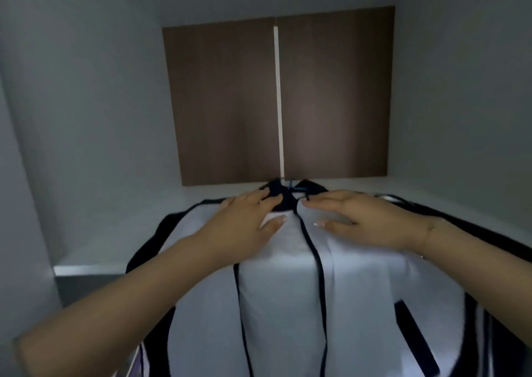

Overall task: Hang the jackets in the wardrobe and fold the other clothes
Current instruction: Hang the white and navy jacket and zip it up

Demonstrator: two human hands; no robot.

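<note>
Fabric of the white jacket (288, 304) looks soft and limp, so I'd grip its dark collar (276, 192), where my left hand (244, 227) and right hand (365, 221) press flat, fingers spread.

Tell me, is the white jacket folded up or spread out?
Spread out. The jacket lies flat on the shelf and hangs over its front edge, with both hands pressing near the dark collar.

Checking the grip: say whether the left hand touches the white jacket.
Touching. The head view shows the left hand flat on the white jacket near its collar.
</note>
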